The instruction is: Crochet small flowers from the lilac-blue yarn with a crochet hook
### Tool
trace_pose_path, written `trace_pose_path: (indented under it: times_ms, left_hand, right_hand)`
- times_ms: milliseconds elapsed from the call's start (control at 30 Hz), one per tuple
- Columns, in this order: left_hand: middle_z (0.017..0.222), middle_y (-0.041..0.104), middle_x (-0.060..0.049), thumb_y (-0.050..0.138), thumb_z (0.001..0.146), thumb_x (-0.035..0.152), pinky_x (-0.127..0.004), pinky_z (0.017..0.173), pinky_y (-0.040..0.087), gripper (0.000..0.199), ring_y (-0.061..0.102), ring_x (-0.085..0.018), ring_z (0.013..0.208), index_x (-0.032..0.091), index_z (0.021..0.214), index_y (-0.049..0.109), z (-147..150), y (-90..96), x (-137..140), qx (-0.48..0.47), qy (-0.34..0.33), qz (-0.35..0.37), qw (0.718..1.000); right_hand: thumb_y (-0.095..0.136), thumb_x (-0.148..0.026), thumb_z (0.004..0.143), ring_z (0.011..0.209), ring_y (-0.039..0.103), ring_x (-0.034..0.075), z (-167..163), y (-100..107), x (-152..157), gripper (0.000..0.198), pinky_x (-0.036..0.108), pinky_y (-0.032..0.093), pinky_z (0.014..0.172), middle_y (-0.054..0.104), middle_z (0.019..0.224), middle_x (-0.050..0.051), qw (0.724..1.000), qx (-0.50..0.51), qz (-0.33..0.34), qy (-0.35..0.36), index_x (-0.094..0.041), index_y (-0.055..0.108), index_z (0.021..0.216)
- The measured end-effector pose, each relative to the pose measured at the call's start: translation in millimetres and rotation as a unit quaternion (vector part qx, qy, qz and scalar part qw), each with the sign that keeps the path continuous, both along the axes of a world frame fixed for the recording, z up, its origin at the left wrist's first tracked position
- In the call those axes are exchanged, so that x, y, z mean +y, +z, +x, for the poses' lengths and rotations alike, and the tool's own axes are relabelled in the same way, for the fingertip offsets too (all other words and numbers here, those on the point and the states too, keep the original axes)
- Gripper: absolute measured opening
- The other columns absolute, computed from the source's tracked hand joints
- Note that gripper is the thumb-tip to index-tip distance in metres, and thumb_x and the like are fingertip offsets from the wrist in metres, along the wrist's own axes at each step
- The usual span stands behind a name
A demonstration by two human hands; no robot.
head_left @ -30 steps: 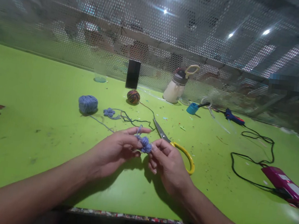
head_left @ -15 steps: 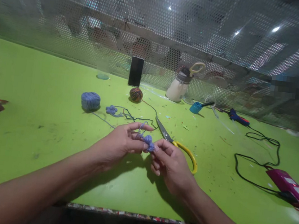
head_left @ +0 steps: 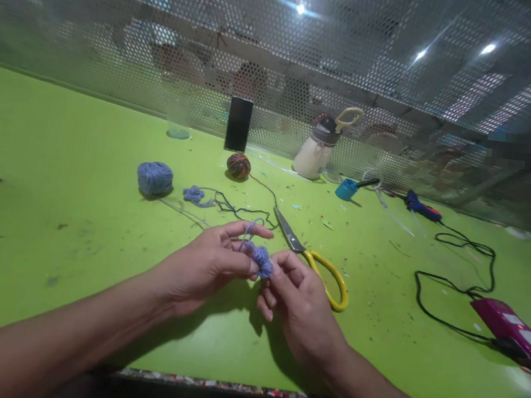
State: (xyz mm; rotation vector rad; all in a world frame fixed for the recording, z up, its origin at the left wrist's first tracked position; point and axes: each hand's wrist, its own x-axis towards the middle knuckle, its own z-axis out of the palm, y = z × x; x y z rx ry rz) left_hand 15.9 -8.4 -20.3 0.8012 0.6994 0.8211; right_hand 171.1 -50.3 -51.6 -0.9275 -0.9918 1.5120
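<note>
While both hands keep the blue crocheted piece [head_left: 262,261] pinched just L of the yellow-handled scissors [head_left: 295,241], its pos. has barely changed vs. half a sec ago. Its lobes look turned a bit & bunched closer, and the yarn loop [head_left: 253,224] by the left index finger stands taller than 1 sec ago. Prob. a small re-grip or turn of the work, nothing set down or swapped; whether a stitch got added, can't tell at this res.

Left hand [head_left: 209,260], L of the scissors: thumb pressed on the piece's near side, index stretched above it toward the blades. Prob. also tensioning the yarn. Right hand [head_left: 306,297], just on the near side of the scissors: thumb & index pinch the piece's R edge, other fingers curled under. Any hook in there? Can't tell, fingers hide it. Forearms angle in from the near edge like a V; shadows suggest hands are off the table [head_left: 61,129].

Rel. to scissors: blue yarn skein [head_left: 154,179] well L, strand running behind the left hand; small blue flower [head_left: 193,194] b/w skein & blade tips; multicolour yarn ball [head_left: 238,166] past the tips, strand trailing toward them. Phone [head_left: 238,125] & bottle [head_left: 313,159] farther beyond.
</note>
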Motion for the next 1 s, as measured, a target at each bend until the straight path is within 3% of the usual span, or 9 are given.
trace_pose_path:
  times_ms: [233, 367, 500, 600, 700, 867, 933, 1000]
  left_hand:
    - [0.068, 0.066, 0.002, 0.069, 0.066, -0.002, -0.022, 0.066, 0.045, 0.039, 0.057, -0.009, 0.062, 0.016, 0.1, 0.061, 0.5, 2.0, -0.1, -0.001, 0.014, -0.02, 1.0]
    - [0.069, 0.066, 0.002, 0.067, 0.068, -0.003, -0.019, 0.064, 0.045, 0.031, 0.057, -0.008, 0.062, 0.017, 0.09, 0.059, -1.4, 1.2, 1.6, -0.012, 0.006, -0.015, 1.0]
    - [0.07, 0.067, 0.001, 0.068, 0.07, -0.002, -0.018, 0.064, 0.044, 0.029, 0.057, -0.008, 0.062, 0.017, 0.09, 0.059, -2.9, 2.6, 2.3, -0.012, 0.011, 0.006, 1.0]
    - [0.071, 0.067, 0.001, 0.07, 0.069, -0.001, -0.019, 0.065, 0.044, 0.033, 0.058, -0.008, 0.064, 0.017, 0.094, 0.059, -3.1, 4.0, 2.3, -0.005, 0.017, 0.011, 1.0]
    - [0.071, 0.067, 0.001, 0.071, 0.068, -0.001, -0.02, 0.066, 0.044, 0.035, 0.057, -0.009, 0.064, 0.017, 0.096, 0.059, -2.9, 4.2, 2.2, -0.002, 0.024, 0.016, 1.0]
    - [0.07, 0.065, 0.002, 0.071, 0.069, 0.0, -0.021, 0.064, 0.042, 0.039, 0.055, -0.008, 0.063, 0.018, 0.101, 0.058, -2.0, 3.7, 0.5, -0.015, 0.023, 0.021, 0.999]
    - [0.072, 0.066, 0.001, 0.072, 0.07, 0.0, -0.021, 0.064, 0.041, 0.04, 0.056, -0.009, 0.063, 0.017, 0.102, 0.057, -1.6, 3.8, -0.4, -0.021, 0.012, 0.028, 0.999]
    - [0.074, 0.067, 0.0, 0.072, 0.069, 0.001, -0.022, 0.065, 0.042, 0.04, 0.056, -0.009, 0.064, 0.017, 0.102, 0.056, -1.4, 3.8, -1.0, -0.026, 0.003, 0.041, 0.999]
  right_hand:
    - [0.07, -0.037, 0.086, 0.044, 0.045, 0.005, 1.1, -0.1, 0.8, 0.026, 0.017, 0.038, 0.044, 0.049, 0.057, -0.008, 1.0, -0.004, 0.008, -0.005, -0.019, 0.054, 0.078]
    - [0.066, -0.037, 0.09, 0.048, 0.048, 0.007, 6.2, 4.8, 1.9, 0.021, 0.019, 0.042, 0.047, 0.053, 0.06, -0.006, 0.997, -0.075, 0.022, -0.014, -0.018, 0.057, 0.083]
    - [0.065, -0.031, 0.089, 0.06, 0.054, 0.009, 10.5, 12.3, -1.0, 0.016, 0.022, 0.047, 0.053, 0.058, 0.077, -0.002, 0.981, -0.145, 0.101, -0.077, -0.019, 0.06, 0.098]
    - [0.063, -0.024, 0.09, 0.065, 0.057, 0.012, 9.6, 13.1, -3.9, 0.01, 0.025, 0.049, 0.057, 0.059, 0.081, 0.0, 0.964, -0.19, 0.168, -0.085, -0.019, 0.06, 0.098]
    - [0.062, -0.017, 0.089, 0.071, 0.06, 0.015, 6.9, 9.9, -5.3, 0.009, 0.03, 0.052, 0.061, 0.061, 0.084, 0.003, 0.93, -0.25, 0.251, -0.1, -0.018, 0.061, 0.098]
    - [0.06, -0.004, 0.085, 0.076, 0.059, 0.018, 3.3, 8.0, -6.5, 0.021, 0.033, 0.05, 0.064, 0.06, 0.086, 0.005, 0.819, -0.346, 0.426, -0.171, -0.018, 0.062, 0.1]
    - [0.06, -0.005, 0.086, 0.076, 0.06, 0.018, 2.5, 9.3, -8.3, 0.018, 0.033, 0.051, 0.064, 0.061, 0.085, 0.005, 0.826, -0.338, 0.413, -0.181, -0.018, 0.062, 0.098]
    - [0.062, -0.011, 0.088, 0.072, 0.062, 0.017, 2.9, 11.0, -10.0, 0.011, 0.032, 0.053, 0.062, 0.063, 0.083, 0.004, 0.883, -0.294, 0.328, -0.163, -0.02, 0.063, 0.095]
